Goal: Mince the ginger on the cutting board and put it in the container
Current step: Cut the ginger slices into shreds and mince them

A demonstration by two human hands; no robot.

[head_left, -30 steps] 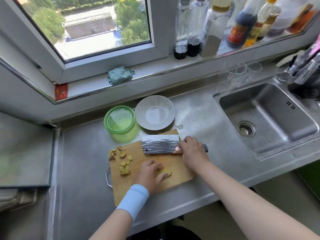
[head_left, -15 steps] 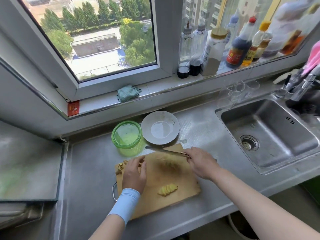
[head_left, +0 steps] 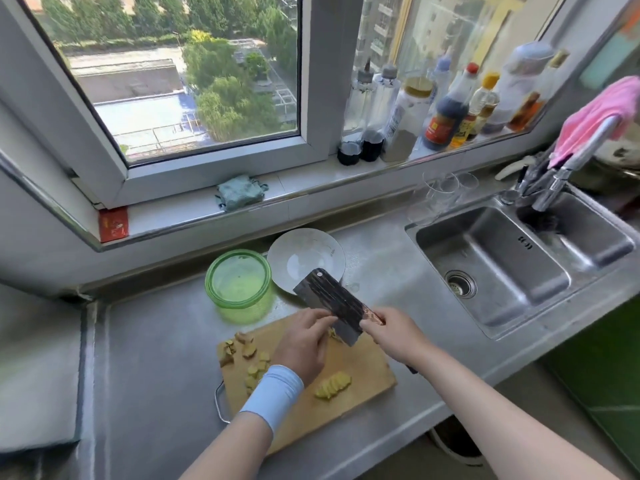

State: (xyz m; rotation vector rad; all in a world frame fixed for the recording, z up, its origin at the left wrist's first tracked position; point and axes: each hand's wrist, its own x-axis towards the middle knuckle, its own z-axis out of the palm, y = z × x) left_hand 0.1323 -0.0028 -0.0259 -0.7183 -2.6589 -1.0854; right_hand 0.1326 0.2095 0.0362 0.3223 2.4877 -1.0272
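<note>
Raised off the board (head_left: pixel 367 368), the cleaver (head_left: pixel 329 299) now tilts flat-side up (earlier edge-on); the right hand (head_left: pixel 394 336) has its grip wrapped round the handle, while the left hand (head_left: pixel 304 341) touches the blade, its grip unclear.

**Steel, wood and a little cloth**

The counter (head_left: pixel 156 341) is brushed steel with a dull, soft sheen. The sink (head_left: pixel 491 258) on the right is the same metal, smoother and brighter. The cutting board (head_left: pixel 363 368) nearby is pale wood, matt. The cleaver (head_left: pixel 329 299) has a dark metal blade, streaky with reflections. The container (head_left: pixel 239 282) is see-through green and glossy; plastic or glass, I cannot tell. The plate (head_left: pixel 306 254) beside it shines. A crumpled teal cloth (head_left: pixel 240 192) lies on the far sill, and a pink cloth (head_left: pixel 602 112) hangs over the chrome tap (head_left: pixel 568 168).
</note>
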